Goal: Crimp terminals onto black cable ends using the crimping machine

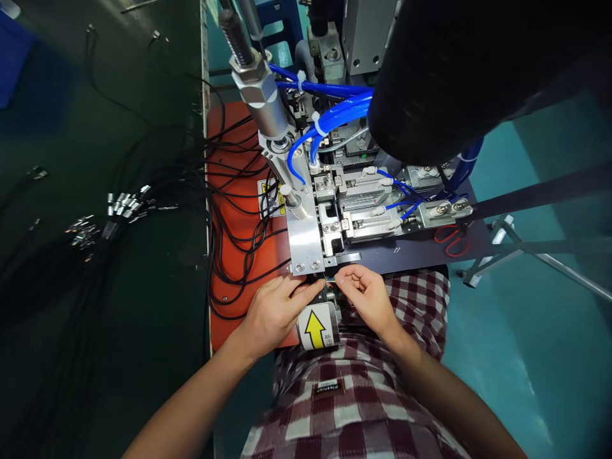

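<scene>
My right hand [368, 299] is closed in a pinch, thumb and forefinger on the ends of a few thin coloured wires [331, 279]. The wires lie between my two hands, just in front of the machine's metal plate [306, 245] and beyond the arrow sign [315, 326]. My left hand [273, 309] is at the near edge of the plate, thumb stretched toward the wires, wrist over the orange board [232, 335]. Its fingertips are partly hidden, so I cannot tell whether it grasps anything.

Black cables [248, 258] run in loose loops across the board on my left. Farther left, a bundle of silver connectors [127, 205] lies on the dark green table [157, 331]. Blue tubes [342, 115] arch over the machine. To the right, red loops [452, 242] rest at the edge of the dark base [406, 255].
</scene>
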Available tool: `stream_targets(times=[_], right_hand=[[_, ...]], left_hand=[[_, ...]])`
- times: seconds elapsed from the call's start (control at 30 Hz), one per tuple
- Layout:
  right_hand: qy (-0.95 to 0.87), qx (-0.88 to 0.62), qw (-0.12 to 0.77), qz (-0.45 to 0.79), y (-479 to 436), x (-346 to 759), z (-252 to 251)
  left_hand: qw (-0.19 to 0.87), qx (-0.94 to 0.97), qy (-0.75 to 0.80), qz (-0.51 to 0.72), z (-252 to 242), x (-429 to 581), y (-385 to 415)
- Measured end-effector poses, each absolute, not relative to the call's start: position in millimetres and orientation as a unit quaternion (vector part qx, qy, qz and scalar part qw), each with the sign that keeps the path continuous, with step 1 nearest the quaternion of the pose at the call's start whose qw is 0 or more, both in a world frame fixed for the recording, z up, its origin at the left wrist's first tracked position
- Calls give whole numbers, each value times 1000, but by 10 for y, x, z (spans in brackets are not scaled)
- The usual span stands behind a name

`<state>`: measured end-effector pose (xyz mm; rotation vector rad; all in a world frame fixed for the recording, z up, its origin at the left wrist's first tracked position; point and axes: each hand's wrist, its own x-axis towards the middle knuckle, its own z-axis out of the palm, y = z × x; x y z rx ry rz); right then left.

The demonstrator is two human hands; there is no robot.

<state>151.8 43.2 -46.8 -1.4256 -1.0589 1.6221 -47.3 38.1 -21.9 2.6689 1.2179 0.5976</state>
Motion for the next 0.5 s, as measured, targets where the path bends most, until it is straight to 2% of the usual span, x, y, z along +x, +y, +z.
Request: stream_targets(times=[0.27, 0.5], right_hand=[[-357, -522, 338, 697, 468, 1524, -464], [-417, -534, 377, 631, 391, 1461, -462]], left_hand=[[69, 887, 406, 208, -253, -476, 370], [63, 889, 408, 197, -231, -478, 373]])
